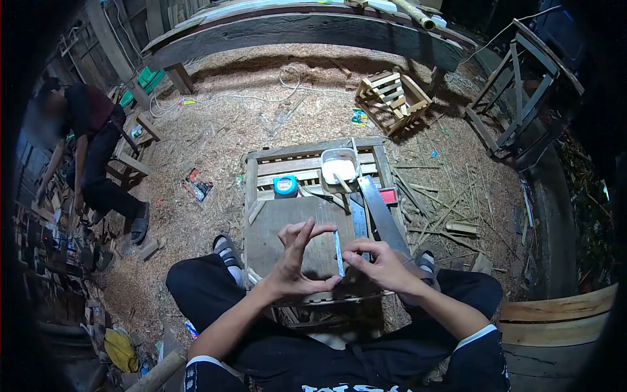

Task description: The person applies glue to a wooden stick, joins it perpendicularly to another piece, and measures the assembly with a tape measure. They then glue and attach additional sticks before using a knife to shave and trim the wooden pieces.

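Above a low slatted wooden table point(253, 171), my left hand point(295, 261) holds a thin, flat bluish-white piece point(338, 253) on edge, its ends between thumb and fingers. My right hand point(375, 261) is closed, thumb against forefinger, just right of the piece; whatever it may pinch is too small to make out. Under my hands lies a brown board point(287, 228). Behind it stand a blue tape measure point(285, 186) and a plastic tub point(339, 166) of white paste with a stick in it. A handsaw point(384, 212) and a metal ruler point(358, 215) lie at the right.
A person point(95, 140) bends over at the left. A wooden crate point(393, 101) sits on the shavings-covered floor beyond the table, before a long beam point(300, 38). A wooden stand point(522, 91) is at the right. Wood strips point(450, 202) lie right of the table.
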The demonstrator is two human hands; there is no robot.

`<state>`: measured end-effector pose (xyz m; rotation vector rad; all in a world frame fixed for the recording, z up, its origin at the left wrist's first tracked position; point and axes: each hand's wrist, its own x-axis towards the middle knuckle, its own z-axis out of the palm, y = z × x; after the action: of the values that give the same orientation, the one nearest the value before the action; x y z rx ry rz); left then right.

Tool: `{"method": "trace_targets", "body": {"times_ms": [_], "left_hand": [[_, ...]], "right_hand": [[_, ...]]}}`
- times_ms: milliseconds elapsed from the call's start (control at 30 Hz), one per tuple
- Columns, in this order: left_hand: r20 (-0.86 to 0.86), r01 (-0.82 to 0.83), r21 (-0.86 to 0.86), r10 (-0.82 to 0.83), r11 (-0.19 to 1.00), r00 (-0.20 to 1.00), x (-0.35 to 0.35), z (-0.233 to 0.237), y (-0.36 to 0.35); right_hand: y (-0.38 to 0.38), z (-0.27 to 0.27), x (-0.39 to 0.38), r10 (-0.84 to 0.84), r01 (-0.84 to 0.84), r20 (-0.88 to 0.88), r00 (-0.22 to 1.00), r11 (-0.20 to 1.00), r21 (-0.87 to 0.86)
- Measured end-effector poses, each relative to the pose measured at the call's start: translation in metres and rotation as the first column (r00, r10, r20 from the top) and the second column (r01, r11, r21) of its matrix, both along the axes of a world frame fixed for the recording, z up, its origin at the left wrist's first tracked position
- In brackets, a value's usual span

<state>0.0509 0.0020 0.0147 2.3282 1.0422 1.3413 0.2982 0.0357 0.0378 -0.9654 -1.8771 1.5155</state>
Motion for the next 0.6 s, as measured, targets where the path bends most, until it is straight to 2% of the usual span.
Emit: {"method": "trace_targets", "body": {"times_ms": [167, 367, 533, 600], "left_hand": [[0.016, 0.006, 0.011, -0.006, 1.000, 1.000, -0.002, -0.004, 0.002], [-0.036, -0.030, 0.008, 0.030, 1.000, 0.999, -0.009, 0.004, -0.002], [-0.095, -0.046, 0.014, 0.047, 0.999, 0.994, -0.014, 0.007, -0.005], [-0.120, -0.109, 0.019, 0.111, 0.994, 0.987, -0.014, 0.007, -0.008]], "right_hand": [[0.002, 0.006, -0.002, 0.025, -0.025, -0.019, 1.000, 1.000, -0.014], [0.004, 0.005, -0.013, -0.006, 0.005, 0.009, 1.000, 0.998, 0.060], [0.002, 0.011, -0.021, -0.111, 0.090, 0.119, 0.987, 0.981, 0.175], [0.004, 0.009, -0.024, -0.111, 0.078, 0.148, 0.983, 0.975, 0.210]]}}
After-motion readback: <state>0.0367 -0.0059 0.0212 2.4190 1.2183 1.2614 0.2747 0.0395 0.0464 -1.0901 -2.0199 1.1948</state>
